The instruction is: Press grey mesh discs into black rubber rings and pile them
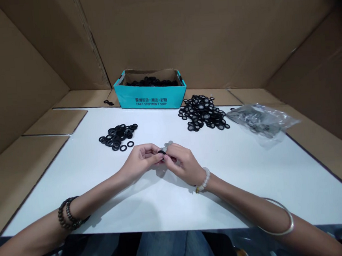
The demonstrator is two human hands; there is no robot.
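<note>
My left hand (pixel 140 160) and my right hand (pixel 182 162) meet above the white table (pixel 75 194), their fingertips pinching a black rubber washer (pixel 161 152). Silver metal discs (pixel 168 144) show just behind my right fingers, partly hidden, and they seem held in that hand. To the left lies a loose pile of plain black rubber washers (pixel 118 137). A larger pile of black washers with mesh centres (pixel 203 113) lies to the right.
A teal cardboard box (pixel 151 99) holding black washers stands at the table's far edge. A clear plastic bag of dark parts (pixel 262 120) lies at the right. Brown cardboard walls (pixel 181 32) surround the table.
</note>
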